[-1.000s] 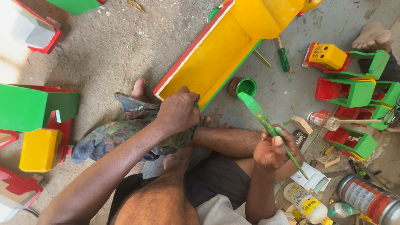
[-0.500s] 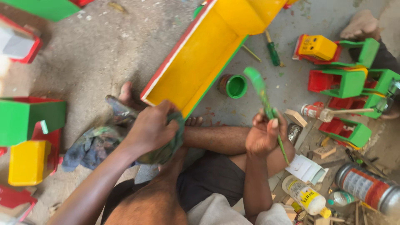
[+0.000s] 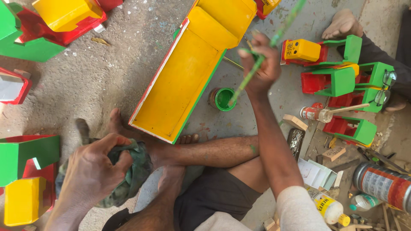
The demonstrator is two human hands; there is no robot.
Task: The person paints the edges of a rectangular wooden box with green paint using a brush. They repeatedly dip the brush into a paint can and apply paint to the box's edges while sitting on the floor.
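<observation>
I sit cross-legged on a concrete floor. My right hand (image 3: 261, 66) grips a long green-stained paintbrush (image 3: 247, 81), its tip dipped in a small green paint can (image 3: 222, 99). My left hand (image 3: 96, 164) clutches a dark green rag (image 3: 130, 173) beside my foot (image 3: 128, 132). A large yellow wooden toy truck bed (image 3: 188, 77) with red and green edges lies tilted in front of my legs, between the two hands.
Red, green and yellow wooden toy pieces stand at the right (image 3: 342, 81) and at the left (image 3: 25, 171). A spray can (image 3: 381, 184), a glue bottle (image 3: 325, 207), a small bottle (image 3: 314, 113) and wood scraps lie lower right. Another person's foot (image 3: 342, 23) is top right.
My right hand has reached forward and up, moving the brush from near my lap to the green paint can. My left hand has pulled back from the truck bed with the rag.
</observation>
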